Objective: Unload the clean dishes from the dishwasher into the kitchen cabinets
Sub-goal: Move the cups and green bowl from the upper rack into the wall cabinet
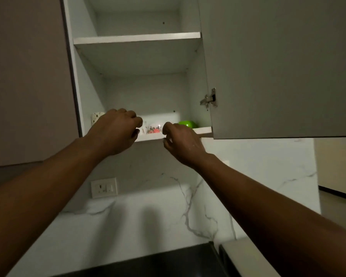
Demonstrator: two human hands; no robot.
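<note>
Head view shows a floral cup (153,129), patterned mug (96,116) and green bowl (186,123) already on the lowest cabinet shelf (203,129), both hands, left hand (116,133) and right hand (183,143), with fingers curled loosely, empty; dishwasher unseen, so remainder unknown.

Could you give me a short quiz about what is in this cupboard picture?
1. True or false: the cupboard door is open.
2. Which shelf holds dishes? A the upper shelf; B the bottom shelf.
3. What colour is the dish behind the right hand?

Key
1. True.
2. B: a flowered cup shows between the hands, and a patterned cup stands behind the left hand.
3. Green.
</note>
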